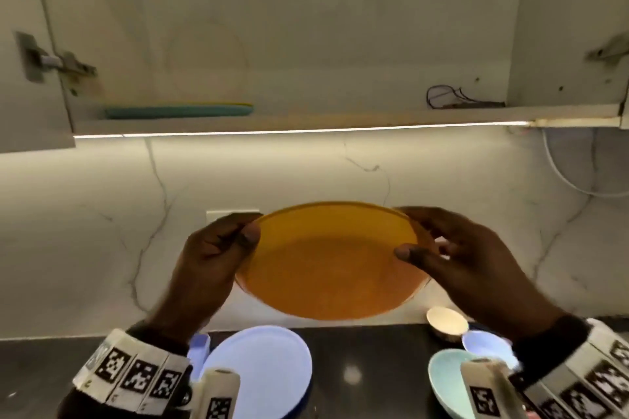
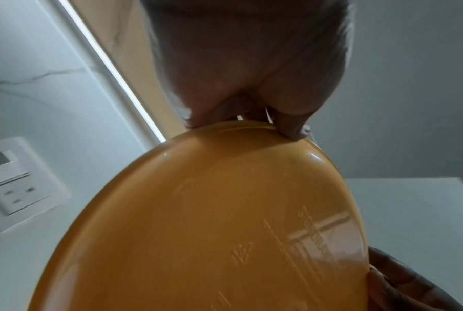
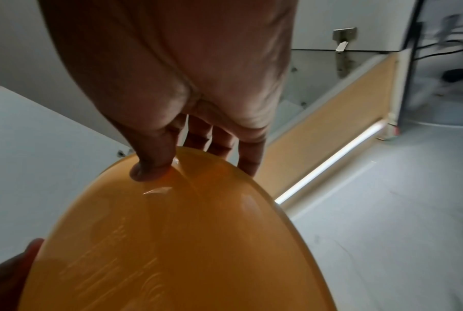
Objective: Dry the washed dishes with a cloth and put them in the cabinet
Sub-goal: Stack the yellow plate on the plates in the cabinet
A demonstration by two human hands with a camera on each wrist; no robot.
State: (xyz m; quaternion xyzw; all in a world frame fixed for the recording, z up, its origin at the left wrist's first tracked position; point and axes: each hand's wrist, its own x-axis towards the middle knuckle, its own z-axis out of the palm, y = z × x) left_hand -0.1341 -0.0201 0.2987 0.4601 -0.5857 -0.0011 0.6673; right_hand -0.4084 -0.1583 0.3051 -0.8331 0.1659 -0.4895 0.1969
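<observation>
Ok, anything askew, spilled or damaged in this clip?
One oddity: a loose tangle of dark wires lies on the cabinet shelf at its right end, where dishes go. Otherwise nothing stands out: left hand and right hand hold the orange plate by opposite edges, and it looks intact.

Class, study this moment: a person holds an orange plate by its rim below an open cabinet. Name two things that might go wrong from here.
1. The left hand and right hand pinch the orange plate only at opposite rim edges; its glossy surface could slip.
2. Plates already lie on the cabinet shelf; lifted carelessly, the orange plate might knock the shelf edge or land askew on them.
</observation>
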